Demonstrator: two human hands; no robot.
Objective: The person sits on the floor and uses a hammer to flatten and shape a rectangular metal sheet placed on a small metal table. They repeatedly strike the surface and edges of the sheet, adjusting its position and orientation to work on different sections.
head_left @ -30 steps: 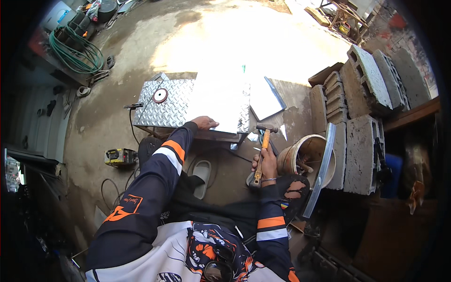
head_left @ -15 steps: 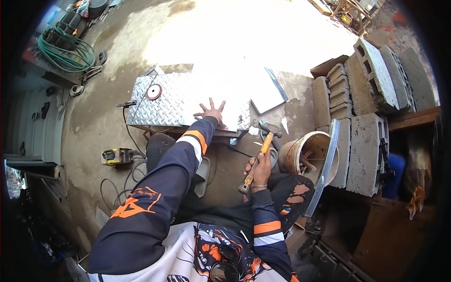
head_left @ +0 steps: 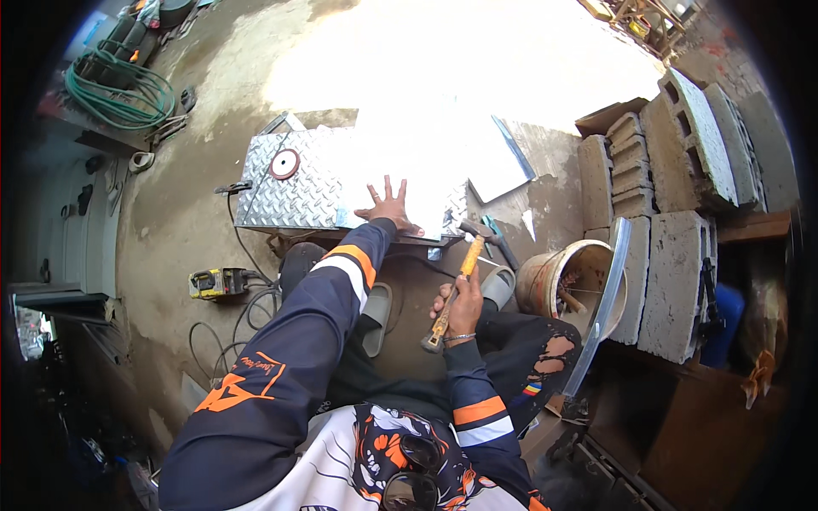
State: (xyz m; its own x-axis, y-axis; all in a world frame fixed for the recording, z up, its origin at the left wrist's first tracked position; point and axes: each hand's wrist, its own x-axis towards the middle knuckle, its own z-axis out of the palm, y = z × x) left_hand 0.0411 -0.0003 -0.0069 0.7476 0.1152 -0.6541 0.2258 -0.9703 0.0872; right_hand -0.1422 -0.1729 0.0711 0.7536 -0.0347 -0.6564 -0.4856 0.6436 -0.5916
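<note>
The left hand (head_left: 390, 209) lies flat, fingers spread and gripping nothing, pressed palm-down on the near edge of a silver diamond-tread metal sheet (head_left: 294, 196) that rests low over the concrete floor (head_left: 187, 230); the far right part of the sheet is washed out by sunlight, so its surface there cannot be read. The right hand (head_left: 463, 308) is clenched around the lower part of the handle of a hammer with a yellow-orange wooden handle and dark steel head (head_left: 460, 268). The hammer's long axis runs from the butt end, near the person's lap, up and slightly right to the head, which sits just off the sheet's near right edge, beside the pressing hand's fingertips but apart from them. So the sheet lies ahead of the hammer head and to its left, with the left hand between the head and the sheet's middle; the left hand is on the sheet, the right hand well back from it. A round red-and-white disc (head_left: 285, 163) lies on the sheet's left part. A rusty bucket (head_left: 545, 285) stands to the right, beside grey concrete blocks (head_left: 673, 289); a yellow power tool (head_left: 217, 283) lies on the floor to the left.
</note>
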